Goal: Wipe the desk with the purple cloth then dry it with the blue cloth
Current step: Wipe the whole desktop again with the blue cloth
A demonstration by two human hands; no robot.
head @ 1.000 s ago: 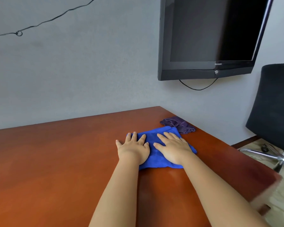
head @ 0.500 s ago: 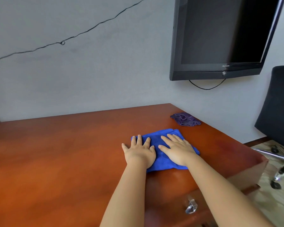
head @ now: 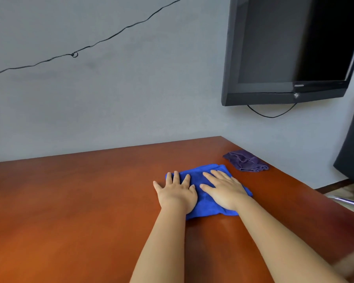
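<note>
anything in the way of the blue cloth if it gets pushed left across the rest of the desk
Nothing visible. Both the left hand and the right hand press flat on the blue cloth, and the desk to its left shows only bare wood. The purple cloth lies behind and to the right, apart from it.

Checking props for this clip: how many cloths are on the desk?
2. The blue cloth lies flat under both hands; the purple cloth sits bunched near the desk's far right corner.

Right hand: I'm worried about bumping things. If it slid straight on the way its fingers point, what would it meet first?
Probably nothing: the right hand points up-left over the blue cloth, passing left of the purple cloth; only bare desk before the wall.
</note>
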